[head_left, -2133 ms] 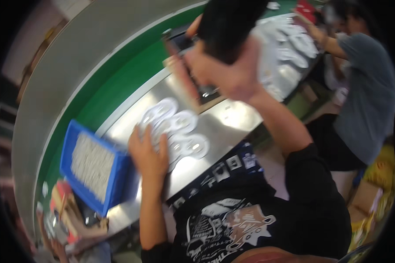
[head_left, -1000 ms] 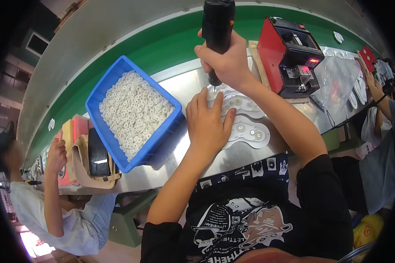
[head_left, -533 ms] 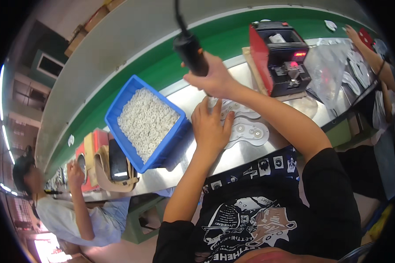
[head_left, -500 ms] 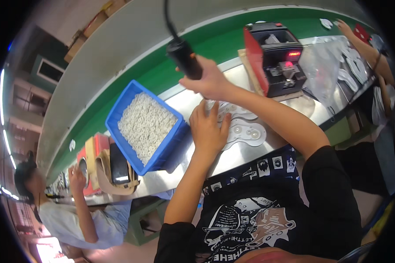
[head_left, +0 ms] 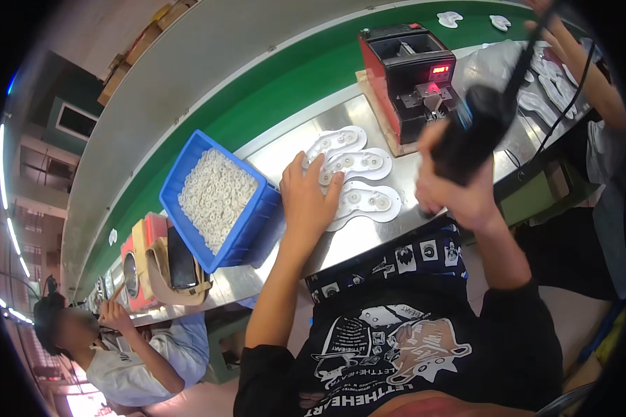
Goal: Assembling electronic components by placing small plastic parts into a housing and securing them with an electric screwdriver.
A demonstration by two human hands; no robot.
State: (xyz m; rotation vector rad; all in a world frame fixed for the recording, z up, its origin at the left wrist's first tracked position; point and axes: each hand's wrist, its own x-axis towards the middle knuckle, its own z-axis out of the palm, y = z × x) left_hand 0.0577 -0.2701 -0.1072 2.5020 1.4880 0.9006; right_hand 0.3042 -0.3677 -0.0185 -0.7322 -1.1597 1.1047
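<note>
Near table front edge | left hand (head_left: 307, 201) flat, fingers spread on white plastic plates (head_left: 358, 182) | right hand (head_left: 458, 189) clenched round black electric screwdriver (head_left: 474, 132) | blue bin (head_left: 219, 200) left

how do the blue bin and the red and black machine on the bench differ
The blue bin is an open plastic tray heaped with small white rings; the red and black machine is a boxy device with a lit red display. The bin sits beside the left hand; the machine stands behind the right hand. Both rest on the steel bench.
</note>
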